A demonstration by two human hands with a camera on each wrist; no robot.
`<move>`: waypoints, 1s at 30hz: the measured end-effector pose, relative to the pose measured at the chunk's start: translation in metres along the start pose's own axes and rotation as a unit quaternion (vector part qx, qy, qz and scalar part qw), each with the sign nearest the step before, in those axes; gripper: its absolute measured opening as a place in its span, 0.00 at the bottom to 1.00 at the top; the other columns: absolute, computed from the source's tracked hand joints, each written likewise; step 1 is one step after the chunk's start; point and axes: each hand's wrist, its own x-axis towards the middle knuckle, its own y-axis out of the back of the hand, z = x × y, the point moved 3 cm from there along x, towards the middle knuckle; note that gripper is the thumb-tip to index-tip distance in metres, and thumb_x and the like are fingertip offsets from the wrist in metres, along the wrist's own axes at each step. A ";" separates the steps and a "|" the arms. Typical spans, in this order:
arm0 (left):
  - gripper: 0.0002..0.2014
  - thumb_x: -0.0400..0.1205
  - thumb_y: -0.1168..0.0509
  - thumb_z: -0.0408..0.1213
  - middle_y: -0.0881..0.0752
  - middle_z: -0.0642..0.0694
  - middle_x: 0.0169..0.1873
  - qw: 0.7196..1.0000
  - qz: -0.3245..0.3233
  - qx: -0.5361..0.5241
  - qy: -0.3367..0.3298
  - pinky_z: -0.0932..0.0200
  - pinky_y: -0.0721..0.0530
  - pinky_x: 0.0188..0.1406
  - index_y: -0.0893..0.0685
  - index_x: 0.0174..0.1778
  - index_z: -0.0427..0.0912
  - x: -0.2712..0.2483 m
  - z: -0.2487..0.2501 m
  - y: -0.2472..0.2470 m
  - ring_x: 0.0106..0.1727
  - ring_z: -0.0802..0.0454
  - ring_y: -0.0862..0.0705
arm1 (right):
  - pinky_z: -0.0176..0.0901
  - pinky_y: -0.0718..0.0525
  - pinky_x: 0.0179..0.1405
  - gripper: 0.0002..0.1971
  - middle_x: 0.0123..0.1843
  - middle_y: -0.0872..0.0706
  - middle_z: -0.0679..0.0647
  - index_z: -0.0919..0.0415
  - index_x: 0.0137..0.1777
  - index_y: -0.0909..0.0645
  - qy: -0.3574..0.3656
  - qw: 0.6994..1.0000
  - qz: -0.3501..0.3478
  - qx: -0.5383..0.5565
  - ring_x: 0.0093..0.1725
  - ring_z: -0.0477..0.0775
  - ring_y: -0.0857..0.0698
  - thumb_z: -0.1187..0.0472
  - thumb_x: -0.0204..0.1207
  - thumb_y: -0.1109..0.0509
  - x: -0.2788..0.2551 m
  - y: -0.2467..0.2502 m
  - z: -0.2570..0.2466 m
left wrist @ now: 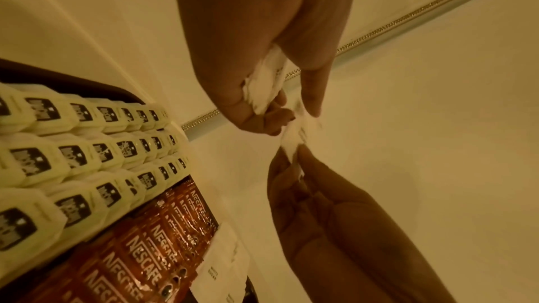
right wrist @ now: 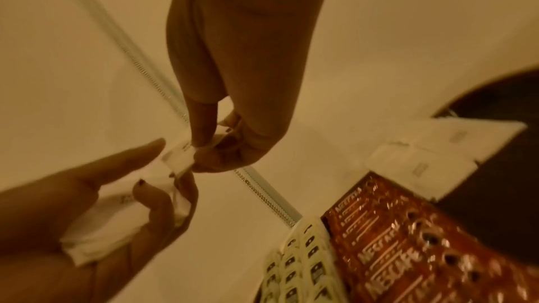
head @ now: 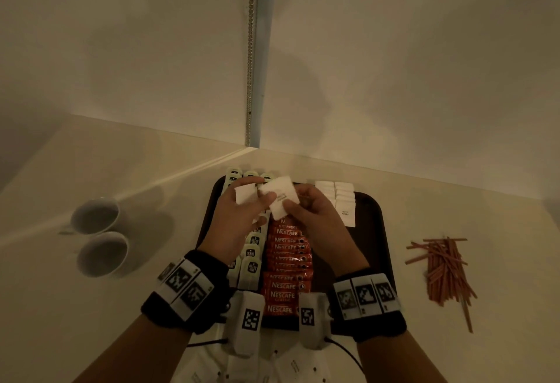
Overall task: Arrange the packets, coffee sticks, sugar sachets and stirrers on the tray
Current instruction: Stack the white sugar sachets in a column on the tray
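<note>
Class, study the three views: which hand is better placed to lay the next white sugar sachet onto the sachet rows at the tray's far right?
Probably the right hand. It pinches a single sugar sachet and is nearer the sachet rows on the tray. The left hand grips the spare bunch.

Dark tray (head: 375, 231) has cream packets (head: 251, 267) left, red Nescafe sticks (head: 286, 261) middle, white sugar sachets (head: 344, 200) right-ish; reddish stirrers (head: 445, 270) piled on the tabletop (head: 500, 261) beside it.

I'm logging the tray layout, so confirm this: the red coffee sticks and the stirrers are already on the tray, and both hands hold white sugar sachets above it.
Not quite. The head view shows the stirrers lying in a loose pile on the counter, right of the tray. The red coffee sticks are on it; the left hand and right hand hold white sugar sachets above it.
</note>
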 end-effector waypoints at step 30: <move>0.18 0.88 0.50 0.47 0.09 0.43 0.49 0.960 -0.059 -0.206 0.180 0.54 0.11 0.35 0.21 0.65 0.43 0.002 -0.021 0.005 0.44 0.47 0.09 | 0.54 0.17 0.59 0.10 0.57 0.15 0.58 0.60 0.54 0.21 -0.121 0.905 0.277 -0.298 0.56 0.55 0.17 0.61 0.75 0.28 0.032 0.133 0.084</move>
